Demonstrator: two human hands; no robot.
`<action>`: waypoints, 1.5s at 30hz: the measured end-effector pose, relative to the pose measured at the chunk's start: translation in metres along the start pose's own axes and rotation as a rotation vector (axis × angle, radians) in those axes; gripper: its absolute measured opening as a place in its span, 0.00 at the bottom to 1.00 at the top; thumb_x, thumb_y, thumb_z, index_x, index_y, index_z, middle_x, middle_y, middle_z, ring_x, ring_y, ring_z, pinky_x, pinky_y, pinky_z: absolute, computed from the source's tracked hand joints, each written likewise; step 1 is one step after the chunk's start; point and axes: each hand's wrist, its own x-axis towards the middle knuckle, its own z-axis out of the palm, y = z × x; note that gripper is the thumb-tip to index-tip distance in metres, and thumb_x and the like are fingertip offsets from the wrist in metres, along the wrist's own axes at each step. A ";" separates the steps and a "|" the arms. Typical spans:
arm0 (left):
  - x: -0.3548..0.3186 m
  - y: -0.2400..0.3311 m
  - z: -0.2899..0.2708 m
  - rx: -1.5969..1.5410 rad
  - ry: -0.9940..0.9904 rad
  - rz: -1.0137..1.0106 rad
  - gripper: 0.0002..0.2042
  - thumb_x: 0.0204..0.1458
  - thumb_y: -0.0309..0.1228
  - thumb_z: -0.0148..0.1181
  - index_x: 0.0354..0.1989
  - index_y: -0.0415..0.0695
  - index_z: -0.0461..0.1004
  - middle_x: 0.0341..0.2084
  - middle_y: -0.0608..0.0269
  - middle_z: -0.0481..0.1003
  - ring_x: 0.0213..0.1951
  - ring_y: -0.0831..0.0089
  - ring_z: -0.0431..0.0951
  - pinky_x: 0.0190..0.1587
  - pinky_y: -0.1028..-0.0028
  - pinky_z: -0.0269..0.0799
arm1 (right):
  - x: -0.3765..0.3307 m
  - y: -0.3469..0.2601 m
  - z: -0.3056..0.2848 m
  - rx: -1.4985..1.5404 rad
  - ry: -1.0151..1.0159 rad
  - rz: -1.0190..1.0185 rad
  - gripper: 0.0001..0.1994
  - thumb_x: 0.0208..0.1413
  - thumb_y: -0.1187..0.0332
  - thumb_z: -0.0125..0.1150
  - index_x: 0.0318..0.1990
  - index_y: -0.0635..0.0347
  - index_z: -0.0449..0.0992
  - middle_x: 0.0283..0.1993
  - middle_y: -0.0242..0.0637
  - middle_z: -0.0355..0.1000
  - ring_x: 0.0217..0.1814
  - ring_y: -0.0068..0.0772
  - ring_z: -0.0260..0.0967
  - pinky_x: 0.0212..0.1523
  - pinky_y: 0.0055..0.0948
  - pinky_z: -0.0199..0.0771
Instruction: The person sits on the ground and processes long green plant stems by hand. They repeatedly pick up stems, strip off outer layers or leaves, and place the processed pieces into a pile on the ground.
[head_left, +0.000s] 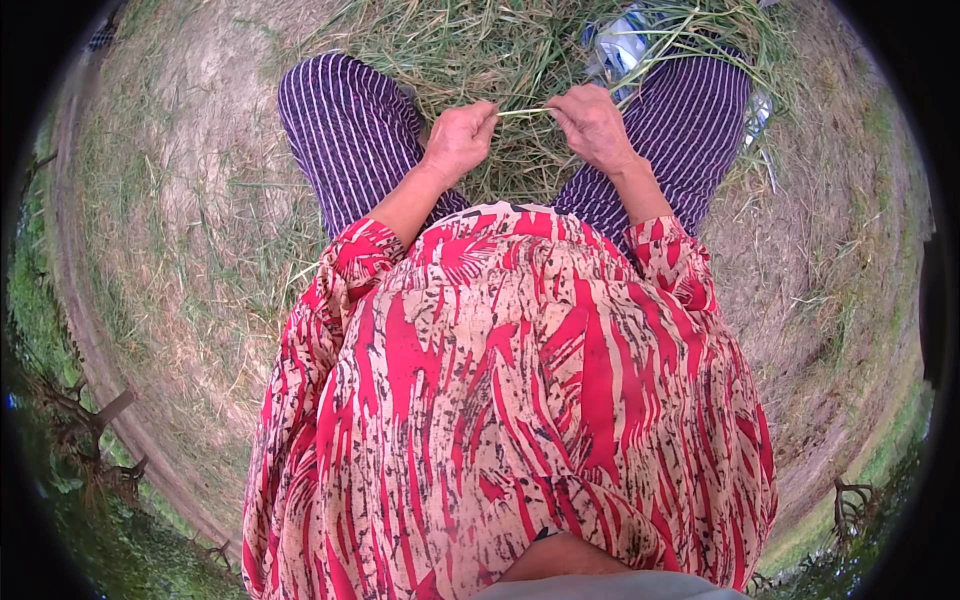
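Between my knees, my left hand [460, 136] and my right hand [592, 128] hold a thin bundle of green grass stalks [524, 112] stretched level from one to the other. The fingers of both hands are closed round its ends, and the short middle stretch shows between them. Longer grass blades trail out past my right hand toward the right knee. Below and beyond the hands lies a loose heap of cut grass [470, 60], green mixed with dry straw.
A white and blue plastic bag [621, 45] lies by my right knee, partly under long grass [735, 30]. My legs in striped trousers [350, 130] flank the heap. Bare earth with scattered straw [200, 200] spreads on both sides. Gnarled branches [95, 420] stand at the left rim.
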 end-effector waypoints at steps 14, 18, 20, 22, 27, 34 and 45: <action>-0.001 0.005 -0.003 0.034 0.000 0.033 0.05 0.48 0.27 0.52 0.25 0.39 0.67 0.16 0.51 0.67 0.21 0.54 0.69 0.25 0.65 0.64 | 0.003 -0.008 -0.001 -0.097 -0.016 -0.083 0.03 0.41 0.74 0.58 0.27 0.60 0.74 0.22 0.36 0.65 0.29 0.37 0.65 0.36 0.32 0.65; -0.001 0.005 -0.003 0.034 -0.010 0.014 0.05 0.48 0.27 0.52 0.25 0.39 0.67 0.16 0.51 0.67 0.20 0.54 0.69 0.24 0.65 0.64 | 0.004 -0.009 -0.002 -0.126 -0.025 -0.101 0.03 0.42 0.74 0.58 0.27 0.62 0.74 0.22 0.37 0.66 0.28 0.38 0.66 0.36 0.32 0.65; -0.001 0.006 -0.003 0.029 -0.008 -0.003 0.05 0.48 0.27 0.52 0.24 0.40 0.66 0.16 0.50 0.66 0.20 0.54 0.69 0.24 0.65 0.64 | 0.005 -0.011 -0.003 -0.107 -0.012 -0.102 0.03 0.42 0.74 0.58 0.27 0.62 0.74 0.22 0.37 0.66 0.28 0.38 0.66 0.36 0.32 0.65; -0.002 0.006 -0.003 0.038 0.000 0.009 0.05 0.48 0.28 0.52 0.24 0.40 0.66 0.16 0.50 0.66 0.21 0.53 0.69 0.24 0.65 0.64 | 0.006 -0.011 -0.002 -0.096 0.004 -0.106 0.03 0.42 0.74 0.58 0.26 0.62 0.74 0.22 0.37 0.67 0.28 0.38 0.66 0.36 0.32 0.65; -0.005 0.007 0.001 0.085 -0.047 0.125 0.05 0.49 0.27 0.53 0.28 0.39 0.68 0.15 0.50 0.67 0.19 0.57 0.68 0.23 0.68 0.64 | 0.006 -0.008 0.006 -0.137 0.024 -0.088 0.02 0.42 0.73 0.57 0.23 0.61 0.72 0.21 0.37 0.67 0.27 0.39 0.66 0.35 0.33 0.66; -0.010 0.029 0.008 0.035 -0.138 0.295 0.06 0.45 0.26 0.51 0.21 0.41 0.61 0.15 0.48 0.65 0.21 0.50 0.68 0.23 0.60 0.64 | 0.006 -0.017 0.023 -0.109 -0.015 0.000 0.04 0.39 0.72 0.55 0.18 0.60 0.69 0.20 0.40 0.68 0.26 0.43 0.68 0.32 0.37 0.66; -0.008 0.012 0.020 -0.172 -0.020 -0.020 0.06 0.49 0.27 0.50 0.26 0.38 0.69 0.14 0.51 0.67 0.17 0.63 0.68 0.24 0.69 0.64 | 0.008 -0.011 0.004 0.210 -0.006 0.297 0.07 0.44 0.71 0.51 0.18 0.62 0.69 0.17 0.40 0.67 0.19 0.39 0.67 0.23 0.35 0.66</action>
